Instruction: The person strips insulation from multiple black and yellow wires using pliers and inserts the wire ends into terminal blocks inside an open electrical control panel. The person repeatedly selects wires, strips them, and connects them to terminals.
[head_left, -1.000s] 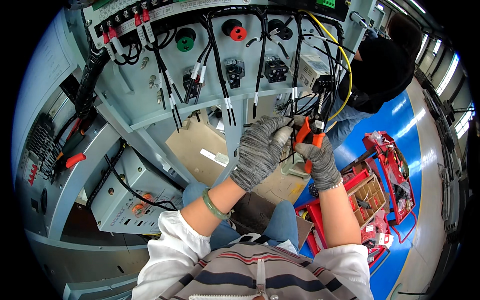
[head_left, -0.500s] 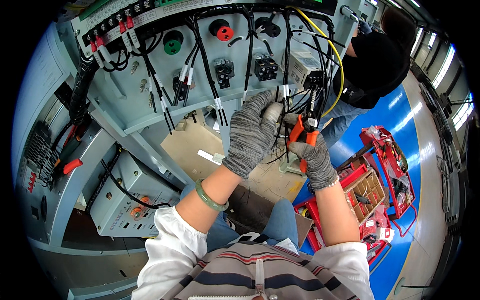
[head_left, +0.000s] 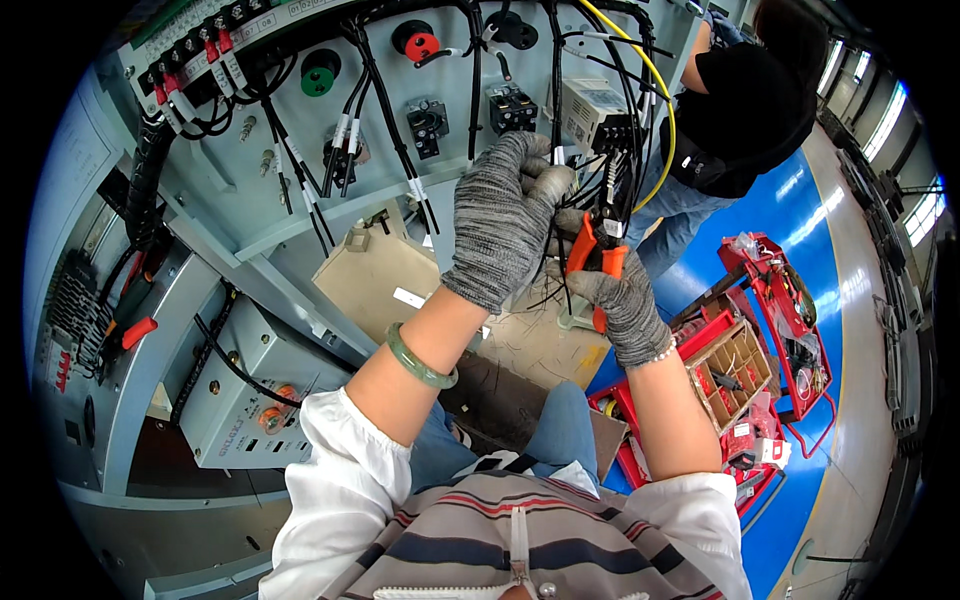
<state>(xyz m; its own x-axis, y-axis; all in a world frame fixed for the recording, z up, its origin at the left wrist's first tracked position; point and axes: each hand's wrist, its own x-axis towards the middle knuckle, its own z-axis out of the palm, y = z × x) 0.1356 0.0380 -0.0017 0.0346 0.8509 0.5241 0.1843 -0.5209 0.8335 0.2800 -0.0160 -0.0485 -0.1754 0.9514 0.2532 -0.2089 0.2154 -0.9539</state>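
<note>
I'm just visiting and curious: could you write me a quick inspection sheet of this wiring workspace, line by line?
Surface: grey panel of an open electrical cabinet, facing the person.
Job's things: orange-handled pliers; thin black wires at the hands.
Clutter: red tool cart with small parts on the blue floor.
Grips: gloved left hand pinches the wires; gloved right hand is shut on the pliers.
Cables: black bundles and one yellow cable run down the panel.
Surroundings: another person works close by.
</note>
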